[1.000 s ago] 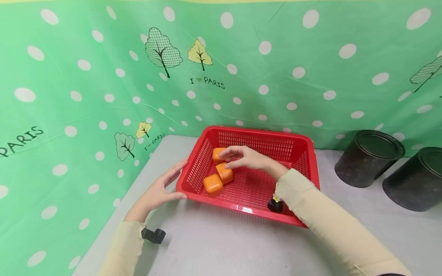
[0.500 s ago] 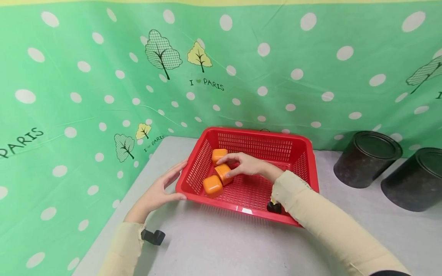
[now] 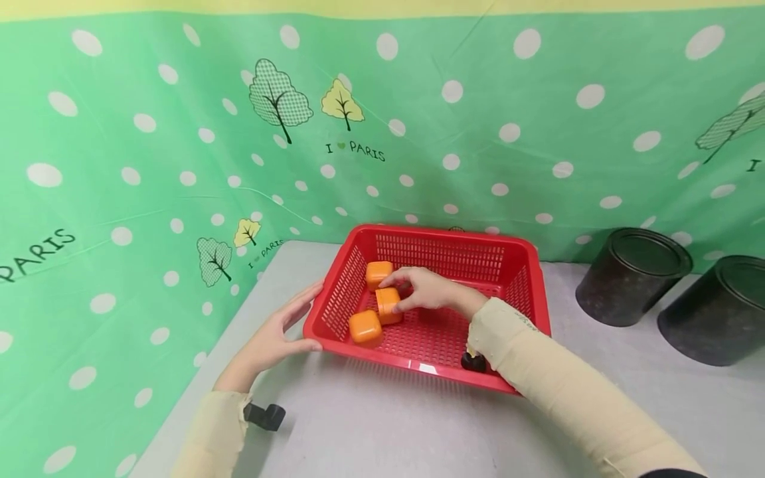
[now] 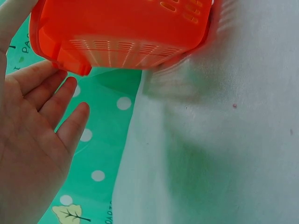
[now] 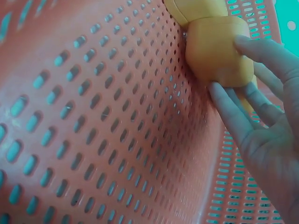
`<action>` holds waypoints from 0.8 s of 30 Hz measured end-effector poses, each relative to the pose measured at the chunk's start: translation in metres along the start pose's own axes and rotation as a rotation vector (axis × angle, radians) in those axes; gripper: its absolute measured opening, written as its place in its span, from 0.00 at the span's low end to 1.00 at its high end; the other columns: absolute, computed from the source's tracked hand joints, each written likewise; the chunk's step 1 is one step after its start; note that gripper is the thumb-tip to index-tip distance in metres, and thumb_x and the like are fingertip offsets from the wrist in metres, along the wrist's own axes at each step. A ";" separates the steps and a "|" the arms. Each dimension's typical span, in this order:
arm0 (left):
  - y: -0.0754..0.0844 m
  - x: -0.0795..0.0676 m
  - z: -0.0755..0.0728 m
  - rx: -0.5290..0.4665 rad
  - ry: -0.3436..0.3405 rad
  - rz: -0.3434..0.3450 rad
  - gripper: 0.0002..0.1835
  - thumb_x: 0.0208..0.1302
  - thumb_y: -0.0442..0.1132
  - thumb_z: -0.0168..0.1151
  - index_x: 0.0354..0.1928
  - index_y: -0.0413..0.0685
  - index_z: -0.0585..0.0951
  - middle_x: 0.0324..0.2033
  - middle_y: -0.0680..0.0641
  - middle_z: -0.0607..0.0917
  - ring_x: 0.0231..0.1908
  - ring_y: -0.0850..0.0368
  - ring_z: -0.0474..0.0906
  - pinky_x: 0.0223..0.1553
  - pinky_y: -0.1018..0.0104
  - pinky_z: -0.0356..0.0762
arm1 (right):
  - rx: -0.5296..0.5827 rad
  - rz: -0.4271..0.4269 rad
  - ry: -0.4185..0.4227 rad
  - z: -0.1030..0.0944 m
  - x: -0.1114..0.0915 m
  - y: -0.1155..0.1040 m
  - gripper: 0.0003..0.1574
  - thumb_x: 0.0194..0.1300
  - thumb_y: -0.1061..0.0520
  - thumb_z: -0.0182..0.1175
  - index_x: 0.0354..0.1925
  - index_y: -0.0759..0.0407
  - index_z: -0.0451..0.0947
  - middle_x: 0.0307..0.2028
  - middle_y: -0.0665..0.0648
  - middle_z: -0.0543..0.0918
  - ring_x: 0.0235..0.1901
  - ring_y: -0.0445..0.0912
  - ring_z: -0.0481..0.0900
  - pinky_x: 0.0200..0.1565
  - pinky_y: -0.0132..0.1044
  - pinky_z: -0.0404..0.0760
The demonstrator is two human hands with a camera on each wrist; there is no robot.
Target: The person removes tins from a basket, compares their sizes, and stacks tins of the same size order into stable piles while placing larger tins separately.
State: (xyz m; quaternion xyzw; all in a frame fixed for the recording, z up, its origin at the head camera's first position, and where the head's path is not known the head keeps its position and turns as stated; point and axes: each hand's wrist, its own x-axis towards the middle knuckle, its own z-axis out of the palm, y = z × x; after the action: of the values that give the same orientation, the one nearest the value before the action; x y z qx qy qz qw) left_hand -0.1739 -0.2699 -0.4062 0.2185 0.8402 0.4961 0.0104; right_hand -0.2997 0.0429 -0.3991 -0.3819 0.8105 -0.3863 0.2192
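Note:
In the red plastic basket (image 3: 418, 364), three small orange rounded boxes lie at the left end. My right hand (image 3: 427, 290) reaches in and pinches the middle box (image 3: 389, 305) between thumb and fingers. A seam runs round this box. The rear box (image 3: 379, 273) sits just behind it, and the front box (image 3: 365, 327) is nearer the basket's front wall. My left hand (image 3: 269, 340) rests at the basket's left corner, thumb at the front rim and fingers along the side. In the left wrist view, the straight fingers of the left hand (image 4: 42, 121) touch the rim.
Two dark lidded cans, one nearer (image 3: 633, 275) and one farther right (image 3: 717, 312), stand right of the basket on the grey table (image 3: 382, 425). A green dotted cloth (image 3: 418, 172) hangs behind and along the left side.
My right hand has lowered onto the middle orange box, closed its fingers and thumb on it, and the box has turned slightly more upright. The left hand stays at the basket's corner.

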 end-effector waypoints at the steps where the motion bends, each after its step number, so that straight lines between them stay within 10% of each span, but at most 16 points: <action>1: 0.000 0.000 0.000 -0.002 0.002 0.001 0.52 0.51 0.32 0.76 0.77 0.49 0.59 0.78 0.47 0.57 0.74 0.76 0.53 0.73 0.76 0.60 | -0.004 0.003 0.004 0.000 0.000 0.000 0.30 0.62 0.60 0.68 0.63 0.59 0.76 0.64 0.61 0.76 0.62 0.55 0.75 0.66 0.49 0.77; 13: 0.000 0.002 0.001 -0.012 0.000 0.001 0.52 0.51 0.32 0.76 0.77 0.48 0.59 0.78 0.45 0.57 0.74 0.74 0.54 0.73 0.76 0.59 | 0.049 0.023 0.024 -0.005 -0.001 0.000 0.32 0.64 0.56 0.66 0.65 0.63 0.73 0.62 0.64 0.78 0.59 0.57 0.79 0.63 0.48 0.81; 24: 0.000 0.000 0.000 -0.002 0.006 -0.013 0.52 0.52 0.33 0.76 0.77 0.52 0.59 0.78 0.49 0.57 0.73 0.77 0.53 0.72 0.78 0.60 | 0.343 -0.007 0.056 -0.011 -0.001 -0.013 0.30 0.66 0.63 0.62 0.64 0.70 0.70 0.59 0.70 0.79 0.55 0.56 0.82 0.57 0.42 0.86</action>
State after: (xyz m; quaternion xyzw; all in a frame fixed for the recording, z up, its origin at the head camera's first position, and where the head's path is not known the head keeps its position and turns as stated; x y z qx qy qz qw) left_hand -0.1735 -0.2693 -0.4060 0.2113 0.8413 0.4974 0.0113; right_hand -0.3001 0.0436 -0.3820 -0.3309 0.7371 -0.5303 0.2569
